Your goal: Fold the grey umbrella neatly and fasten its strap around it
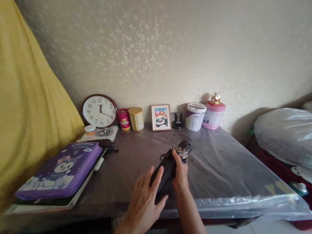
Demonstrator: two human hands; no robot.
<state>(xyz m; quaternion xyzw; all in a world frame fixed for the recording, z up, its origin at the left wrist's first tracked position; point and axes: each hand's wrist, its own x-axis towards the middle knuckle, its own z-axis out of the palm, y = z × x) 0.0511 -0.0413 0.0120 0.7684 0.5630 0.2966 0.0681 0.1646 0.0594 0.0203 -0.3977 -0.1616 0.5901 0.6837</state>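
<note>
A black folded umbrella (163, 178) is held at a slant just above the front part of the table, its ribs and gathered patterned cloth showing at the far end. My right hand (180, 174) wraps round that far end from the right, with the thumb side up. Along the umbrella's left side lies my left hand (145, 202), fingers stretched and spread, fingertips at the black fabric. The underside of the umbrella and some fingers of my right hand are hidden.
A plastic-covered table (209, 170) stands against the wall. On its left lie a purple case (62, 173) and notebooks. Along the back stand a clock (99, 111), tins (136, 119), a panda picture (161, 117) and tubs (195, 117). A yellow curtain (18, 95) hangs left; plastic-wrapped bundles (297, 135) lie right.
</note>
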